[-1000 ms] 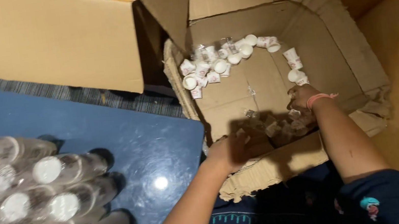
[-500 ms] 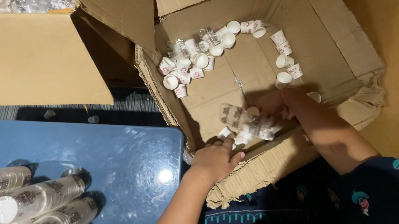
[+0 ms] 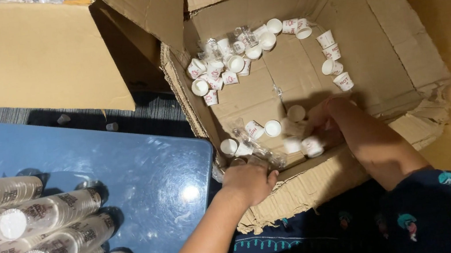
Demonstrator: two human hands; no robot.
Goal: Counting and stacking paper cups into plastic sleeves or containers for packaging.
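Note:
A worn open cardboard box (image 3: 401, 51) sits on the floor, with several small white paper cups (image 3: 229, 65) scattered across its bottom. My left hand (image 3: 251, 180) rests on the box's near edge, its fingers around a crinkled clear plastic sleeve (image 3: 257, 146). My right hand (image 3: 327, 125) reaches down inside the box among a few loose cups (image 3: 272, 128), closing on one or two of them. My dark patterned clothing (image 3: 423, 216) shows at the bottom right.
A blue table (image 3: 145, 177) stands at the left, carrying wrapped stacks of white cups (image 3: 31, 239) lying on their sides. A second, larger cardboard box (image 3: 24, 54) stands behind it. The striped dark carpet (image 3: 85, 119) shows between them.
The view has shifted left and down. My right hand has moved further into the box among the loose cups. My left hand has stayed on the near edge with the plastic sleeve.

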